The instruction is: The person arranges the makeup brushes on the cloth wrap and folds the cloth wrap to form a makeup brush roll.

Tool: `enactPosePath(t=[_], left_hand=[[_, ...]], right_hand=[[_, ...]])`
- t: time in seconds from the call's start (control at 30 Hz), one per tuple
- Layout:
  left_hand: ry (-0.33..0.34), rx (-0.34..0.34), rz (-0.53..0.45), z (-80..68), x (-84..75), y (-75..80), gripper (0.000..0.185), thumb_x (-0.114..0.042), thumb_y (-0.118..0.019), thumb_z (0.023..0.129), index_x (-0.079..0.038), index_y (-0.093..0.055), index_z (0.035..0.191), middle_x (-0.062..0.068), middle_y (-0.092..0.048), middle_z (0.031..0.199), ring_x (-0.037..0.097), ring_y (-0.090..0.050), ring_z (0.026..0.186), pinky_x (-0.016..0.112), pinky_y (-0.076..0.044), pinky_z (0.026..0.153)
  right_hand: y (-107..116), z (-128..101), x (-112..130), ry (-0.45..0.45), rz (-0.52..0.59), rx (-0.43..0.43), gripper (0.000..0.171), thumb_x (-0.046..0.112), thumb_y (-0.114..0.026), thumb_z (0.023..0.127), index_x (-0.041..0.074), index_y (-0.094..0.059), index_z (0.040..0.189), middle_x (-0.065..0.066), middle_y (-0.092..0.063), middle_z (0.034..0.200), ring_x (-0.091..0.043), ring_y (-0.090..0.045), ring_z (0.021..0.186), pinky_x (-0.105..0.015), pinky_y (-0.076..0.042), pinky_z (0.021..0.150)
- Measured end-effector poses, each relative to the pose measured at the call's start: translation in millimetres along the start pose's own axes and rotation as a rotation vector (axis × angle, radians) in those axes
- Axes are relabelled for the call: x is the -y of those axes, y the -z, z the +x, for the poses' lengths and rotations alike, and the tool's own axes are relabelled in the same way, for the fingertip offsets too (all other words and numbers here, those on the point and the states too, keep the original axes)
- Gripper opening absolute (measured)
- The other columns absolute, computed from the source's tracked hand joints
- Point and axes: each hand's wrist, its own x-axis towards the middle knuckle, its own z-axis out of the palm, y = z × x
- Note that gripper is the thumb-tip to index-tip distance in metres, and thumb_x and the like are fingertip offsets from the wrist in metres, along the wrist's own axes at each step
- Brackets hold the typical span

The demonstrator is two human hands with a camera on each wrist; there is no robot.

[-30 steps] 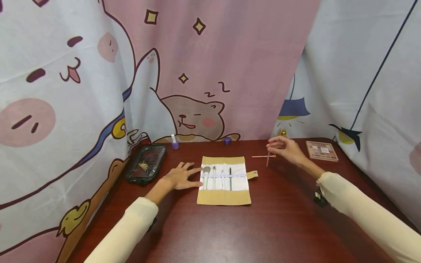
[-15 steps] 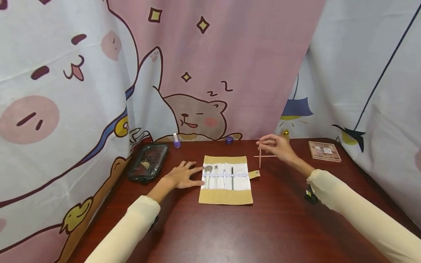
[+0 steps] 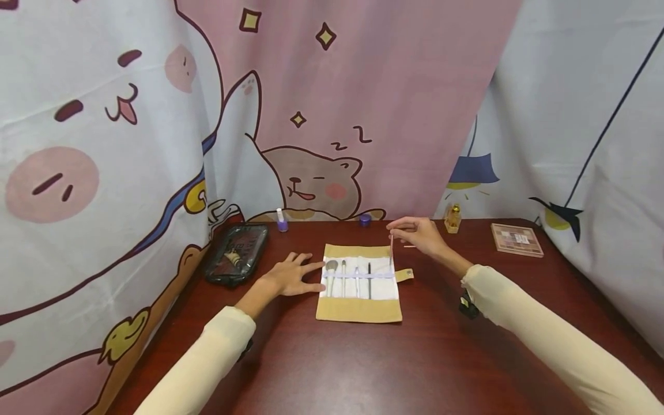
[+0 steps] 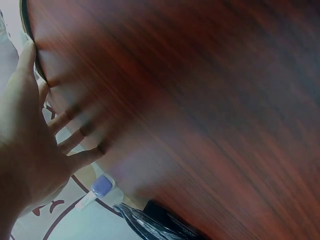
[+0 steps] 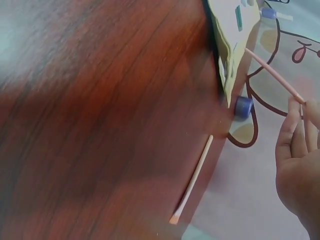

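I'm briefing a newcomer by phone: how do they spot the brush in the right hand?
On the reddish table, find the tan roll. By its far right corner, the right hand pinches a slim pink brush. Another slim brush lies flat on the table; only this one is held.

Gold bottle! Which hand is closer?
Right. The right hand is just left of the gold bottle; the left hand is farther, at the left edge of the brush roll.
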Motion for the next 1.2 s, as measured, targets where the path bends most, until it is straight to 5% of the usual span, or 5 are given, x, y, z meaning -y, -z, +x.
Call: enactPosePath(t=[0.17, 0.33, 0.53, 1.2], left_hand=[[0.001, 0.003, 0.004, 1.9, -0.5, -0.5, 0.084, -0.087, -0.043, 0.089, -0.046, -0.03, 0.162, 0.003, -0.026, 0.17, 0.033, -0.029, 0.15, 0.061, -0.043, 0.106], [-0.003, 0.006, 0.007, -0.4, -2.4, 3.1, 0.083, -0.085, -0.043, 0.091, -0.045, -0.03, 0.162, 0.004, -0.026, 0.169, 0.034, -0.028, 0.15, 0.06, -0.044, 0.105], [-0.015, -0.012, 0.007, -3.2, -3.0, 4.5, 0.082, -0.084, -0.043, 0.092, -0.043, -0.033, 0.162, 0.005, -0.028, 0.169, 0.035, -0.03, 0.149, 0.06, -0.045, 0.104], [-0.008, -0.009, 0.009, -3.2, -1.8, 2.3, 0.084, -0.087, -0.04, 0.09, -0.044, -0.031, 0.162, 0.005, -0.027, 0.169, 0.034, -0.03, 0.149, 0.061, -0.044, 0.105]], right_hand=[[-10, 3, -1, 0.006, -0.07, 0.005, 0.022, 0.018, -0.075, 0.098, 0.007, -0.078, 0.116, -0.013, -0.079, 0.103, -0.045, -0.073, 0.096, -0.049, -0.061, 0.072], [-20, 9, -2, 0.021, -0.042, 0.014, 0.018, 0.014, -0.075, 0.097, 0.003, -0.079, 0.111, -0.019, -0.077, 0.107, -0.035, -0.076, 0.096, -0.049, -0.06, 0.079], [-30, 14, -4, 0.02, -0.051, 0.011, 0.013, 0.013, -0.076, 0.096, 0.005, -0.082, 0.105, -0.01, -0.079, 0.108, -0.022, -0.077, 0.093, -0.035, -0.061, 0.078], [-41, 5, -17, 0.0, -0.212, 0.072, 0.018, 0.014, -0.075, 0.097, 0.006, -0.081, 0.112, -0.006, -0.08, 0.102, -0.022, -0.076, 0.098, -0.023, -0.056, 0.075]])
